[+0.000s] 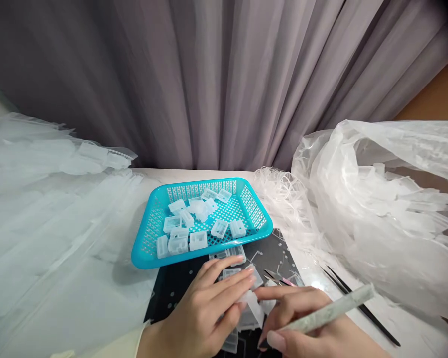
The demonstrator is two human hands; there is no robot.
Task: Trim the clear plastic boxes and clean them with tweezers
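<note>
My left hand [205,311] lies over a strip of clear plastic parts [252,311] on a dark cutting mat [171,286], its fingers together and pressing the strip down. My right hand [306,320] is closed round a pale speckled knife handle [328,311], and its forefinger points at the strip's end next to my left fingertips. A turquoise mesh basket [149,248] with several small clear plastic pieces [197,240] stands just beyond my hands.
Heaps of white plastic strips [41,209] fill the left side, and a crumpled plastic bag of strips [388,209] the right. Thin trimmings [283,199] lie behind the basket. Black tweezers [362,308] and small snips [278,277] rest to the right. A grey curtain [209,74] hangs behind.
</note>
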